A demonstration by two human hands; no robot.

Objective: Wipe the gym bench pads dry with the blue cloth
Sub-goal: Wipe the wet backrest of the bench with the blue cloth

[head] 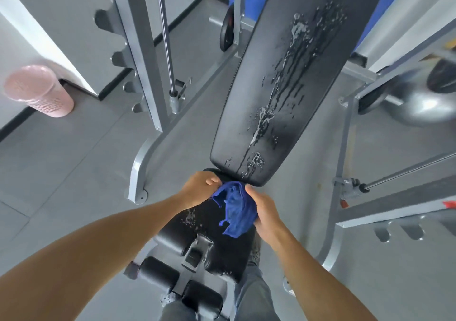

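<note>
The blue cloth (235, 209) hangs bunched between both hands above the black seat pad (197, 232). My left hand (199, 187) pinches its upper left corner. My right hand (265, 209) grips its right side. The seat pad carries scattered water droplets near its middle and front edge. Beyond it the long black back pad (246, 98) slopes away, streaked with runs of water from top right down to its near end. Both hands sit just below the back pad's near edge.
Grey steel rack uprights (138, 49) and a base rail (148, 155) stand left of the bench. A pink perforated bin (39, 91) stands far left by the wall. A rack frame (350, 148), a bar and a silver ball (419, 106) are on the right. Black foot rollers (160, 271) sit below the seat.
</note>
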